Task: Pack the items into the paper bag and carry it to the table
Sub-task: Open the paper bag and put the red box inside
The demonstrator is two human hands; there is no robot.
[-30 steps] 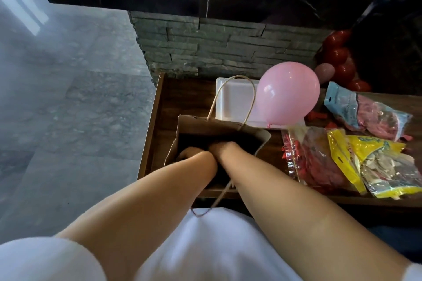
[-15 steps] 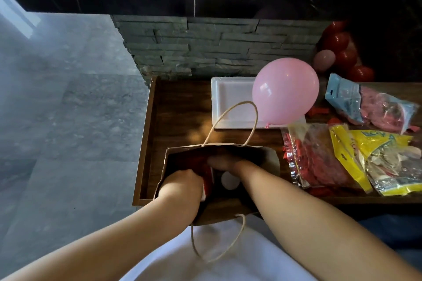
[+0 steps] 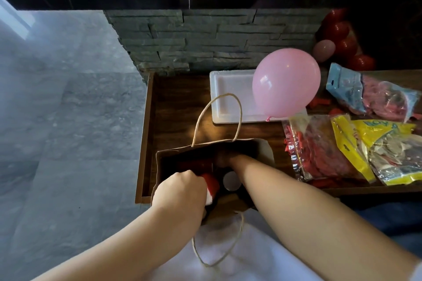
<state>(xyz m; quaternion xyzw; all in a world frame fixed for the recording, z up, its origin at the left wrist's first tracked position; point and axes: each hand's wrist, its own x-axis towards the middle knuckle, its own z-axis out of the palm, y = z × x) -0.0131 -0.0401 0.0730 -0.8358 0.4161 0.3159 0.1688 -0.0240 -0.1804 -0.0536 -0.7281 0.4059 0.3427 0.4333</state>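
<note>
A brown paper bag (image 3: 164, 155) with twine handles stands open at the near left corner of a wooden tray table (image 3: 173, 102). My left hand (image 3: 180, 191) is at the bag's near rim, closed around a red and white item (image 3: 211, 186). My right hand (image 3: 225, 158) reaches deep into the bag, its fingers in shadow. A round white object (image 3: 231, 180) and something red (image 3: 196, 164) lie inside. An inflated pink balloon (image 3: 286, 82) sits on the table behind the bag.
A white foam tray (image 3: 228, 96) lies behind the bag. Packets of balloons lie to the right: a clear one with red balloons (image 3: 319, 150), a yellow one (image 3: 374, 143), a blue one (image 3: 365, 91). Red balloons (image 3: 342, 39) cluster at the back right. Stone wall behind, tiled floor left.
My left hand has come up out of the bag to its near rim with the red and white item. The view has tilted down and closer; the bag's mouth now shows wide.
</note>
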